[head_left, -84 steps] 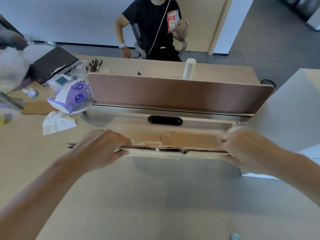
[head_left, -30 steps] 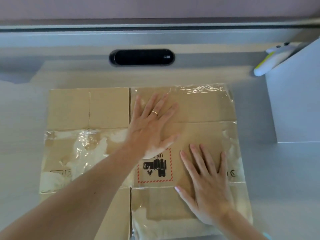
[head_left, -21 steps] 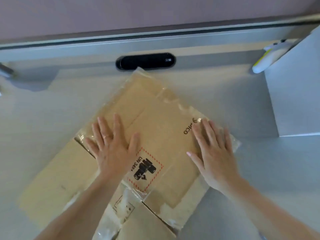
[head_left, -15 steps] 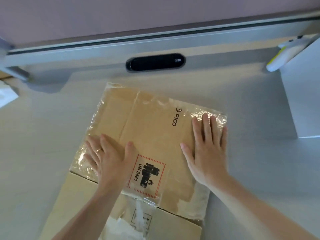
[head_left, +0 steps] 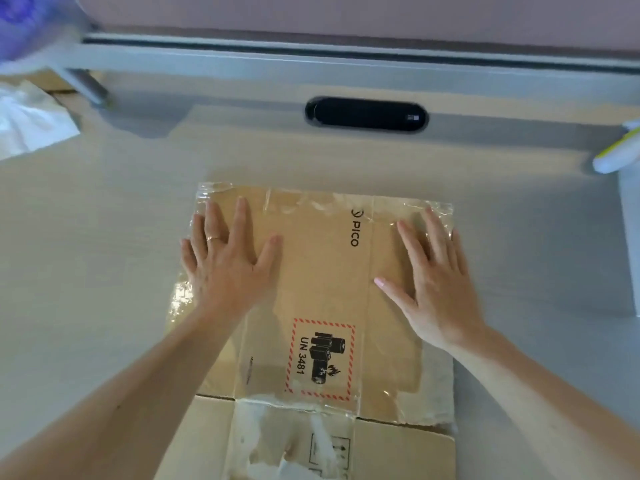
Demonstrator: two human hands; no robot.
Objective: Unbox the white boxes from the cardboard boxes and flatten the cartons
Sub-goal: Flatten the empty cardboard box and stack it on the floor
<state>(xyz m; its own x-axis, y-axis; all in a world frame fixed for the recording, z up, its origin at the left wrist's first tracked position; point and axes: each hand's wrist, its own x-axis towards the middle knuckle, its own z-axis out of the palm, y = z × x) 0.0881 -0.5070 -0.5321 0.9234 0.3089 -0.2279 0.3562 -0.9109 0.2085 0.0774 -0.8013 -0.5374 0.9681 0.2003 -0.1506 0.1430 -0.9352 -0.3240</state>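
A flattened brown carton (head_left: 325, 292) lies on the desk in front of me, taped with clear tape and printed with "PICO" and a red-bordered UN 3481 battery label. My left hand (head_left: 228, 265) presses flat on its left part, fingers spread, a ring on one finger. My right hand (head_left: 433, 282) presses flat on its right part, fingers spread too. A second flat piece of cardboard (head_left: 398, 452) sticks out from under the carton's near edge. A white box (head_left: 632, 244) shows only as a sliver at the right edge.
A desk divider (head_left: 346, 15) with a grey rail runs across the far side, with a black oval cable port (head_left: 366, 114) below it. A crumpled white tissue (head_left: 31, 123) lies far left. A white and yellow tool (head_left: 616, 154) lies far right.
The carton has turned from a slanted position to square with the desk edge. Both hands slid apart toward its far corners and still press it flat.
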